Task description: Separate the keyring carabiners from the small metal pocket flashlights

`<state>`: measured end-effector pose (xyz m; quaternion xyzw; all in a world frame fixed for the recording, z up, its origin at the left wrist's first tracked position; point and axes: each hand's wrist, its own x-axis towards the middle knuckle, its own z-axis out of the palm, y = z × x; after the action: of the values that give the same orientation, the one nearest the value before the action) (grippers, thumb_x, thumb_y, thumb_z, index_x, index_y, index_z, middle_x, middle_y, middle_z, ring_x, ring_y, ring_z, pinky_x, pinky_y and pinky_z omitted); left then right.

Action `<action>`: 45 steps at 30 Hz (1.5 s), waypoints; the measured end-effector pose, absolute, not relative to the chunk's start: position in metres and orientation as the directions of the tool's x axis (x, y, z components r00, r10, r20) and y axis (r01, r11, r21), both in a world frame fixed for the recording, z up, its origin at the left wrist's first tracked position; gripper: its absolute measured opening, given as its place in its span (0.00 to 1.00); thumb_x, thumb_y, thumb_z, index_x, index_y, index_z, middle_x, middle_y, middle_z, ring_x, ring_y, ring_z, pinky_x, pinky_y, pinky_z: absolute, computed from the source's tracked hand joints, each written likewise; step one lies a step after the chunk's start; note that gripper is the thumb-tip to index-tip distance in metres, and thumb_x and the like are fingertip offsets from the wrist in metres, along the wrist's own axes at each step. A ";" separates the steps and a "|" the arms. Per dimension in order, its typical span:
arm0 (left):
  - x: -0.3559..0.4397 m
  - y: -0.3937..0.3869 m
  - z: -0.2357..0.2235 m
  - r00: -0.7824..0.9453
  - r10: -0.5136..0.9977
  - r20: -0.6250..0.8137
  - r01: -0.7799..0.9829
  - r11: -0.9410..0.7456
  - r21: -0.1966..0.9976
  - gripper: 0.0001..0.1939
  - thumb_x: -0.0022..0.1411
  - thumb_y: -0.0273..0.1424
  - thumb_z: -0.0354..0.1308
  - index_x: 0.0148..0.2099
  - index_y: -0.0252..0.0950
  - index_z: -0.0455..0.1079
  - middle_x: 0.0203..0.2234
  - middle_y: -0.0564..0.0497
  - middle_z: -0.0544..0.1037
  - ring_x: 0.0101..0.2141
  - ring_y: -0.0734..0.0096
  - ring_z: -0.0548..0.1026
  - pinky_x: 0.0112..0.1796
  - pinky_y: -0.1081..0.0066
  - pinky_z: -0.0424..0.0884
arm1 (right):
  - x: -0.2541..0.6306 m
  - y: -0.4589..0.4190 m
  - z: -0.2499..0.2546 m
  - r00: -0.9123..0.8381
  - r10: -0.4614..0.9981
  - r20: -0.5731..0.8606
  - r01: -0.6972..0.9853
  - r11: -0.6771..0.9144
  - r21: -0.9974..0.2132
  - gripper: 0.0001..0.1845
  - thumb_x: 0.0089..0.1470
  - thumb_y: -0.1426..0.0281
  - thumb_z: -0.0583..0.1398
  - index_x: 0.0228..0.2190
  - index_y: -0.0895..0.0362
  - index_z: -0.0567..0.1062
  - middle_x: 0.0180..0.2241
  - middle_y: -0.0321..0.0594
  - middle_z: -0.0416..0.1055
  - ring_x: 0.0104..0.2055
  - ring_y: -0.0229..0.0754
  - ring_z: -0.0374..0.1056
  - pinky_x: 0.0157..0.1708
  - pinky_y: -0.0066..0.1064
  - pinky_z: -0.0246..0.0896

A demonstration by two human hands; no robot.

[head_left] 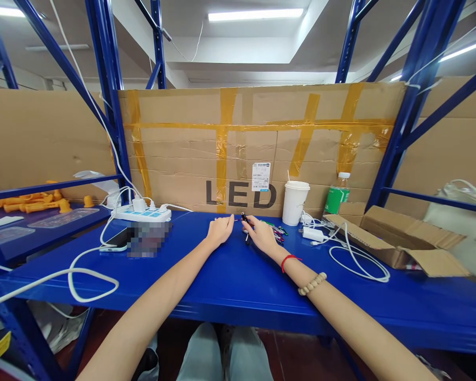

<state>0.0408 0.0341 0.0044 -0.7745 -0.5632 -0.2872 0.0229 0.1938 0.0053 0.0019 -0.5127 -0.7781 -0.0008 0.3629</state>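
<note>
Both my hands rest on the blue shelf surface (230,275) near the cardboard back wall. My left hand (219,229) lies knuckles up with fingers curled, and its fingertips pinch something thin and red that I cannot make out. My right hand (262,234) is closed around a small black pen-like object (245,218), whose tip sticks up between the two hands. A small pile of colourful thin items (278,233) lies just right of my right hand. A red string and a bead bracelet sit on my right wrist.
A white power strip (143,214) with plugged chargers, a phone (115,241) and a white cable loop (91,286) lie to the left. A white paper cup (295,202), green bottle (337,196), white charger with cable (357,259) and open cardboard box (396,238) stand to the right.
</note>
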 end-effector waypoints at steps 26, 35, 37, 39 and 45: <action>0.047 0.048 -0.011 0.271 0.891 0.364 0.583 -0.452 0.675 0.32 0.61 0.47 0.28 0.27 0.34 0.68 0.15 0.53 0.69 0.23 0.72 0.69 0.32 0.70 0.65 | 0.193 0.001 0.003 -0.334 0.814 0.475 0.869 0.461 -0.178 0.19 0.54 0.54 0.50 0.35 0.51 0.75 0.35 0.37 0.74 0.37 0.42 0.69 0.30 0.27 0.57; 0.053 0.060 -0.008 0.287 0.947 0.146 0.260 -0.224 0.939 0.38 0.61 0.44 0.17 0.33 0.31 0.67 0.30 0.46 0.75 0.29 0.74 0.71 0.28 0.76 0.65 | 0.193 0.004 0.001 -0.336 0.830 0.444 0.900 0.423 -0.110 0.26 0.53 0.49 0.47 0.37 0.51 0.75 0.32 0.41 0.75 0.35 0.44 0.69 0.28 0.28 0.55; 0.051 0.057 -0.005 0.307 0.944 0.125 0.279 -0.215 0.936 0.39 0.61 0.43 0.16 0.35 0.31 0.68 0.31 0.45 0.75 0.30 0.74 0.72 0.29 0.76 0.65 | 0.193 0.005 0.000 -0.347 0.829 0.438 0.901 0.424 -0.090 0.27 0.53 0.49 0.46 0.37 0.51 0.75 0.32 0.42 0.75 0.35 0.45 0.70 0.27 0.28 0.56; 0.050 0.055 -0.004 0.312 0.943 0.119 0.319 -0.221 0.922 0.39 0.61 0.42 0.15 0.37 0.31 0.68 0.32 0.44 0.75 0.31 0.73 0.72 0.29 0.75 0.65 | 0.193 0.006 -0.001 -0.355 0.830 0.430 0.902 0.425 -0.075 0.27 0.53 0.48 0.46 0.38 0.51 0.75 0.32 0.42 0.75 0.36 0.45 0.70 0.27 0.28 0.56; 0.052 0.058 -0.005 0.314 0.946 0.079 0.330 -0.187 0.925 0.34 0.62 0.40 0.22 0.33 0.32 0.68 0.31 0.46 0.76 0.32 0.72 0.73 0.29 0.76 0.65 | 0.193 0.007 -0.001 -0.344 0.841 0.417 0.914 0.401 -0.055 0.25 0.52 0.50 0.49 0.41 0.51 0.73 0.34 0.42 0.75 0.38 0.46 0.70 0.30 0.28 0.58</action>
<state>0.0521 0.0583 -0.0046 -0.6841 -0.4663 -0.3542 -0.4349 0.1932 0.0067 -0.0013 -0.5391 -0.8142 -0.0944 0.1938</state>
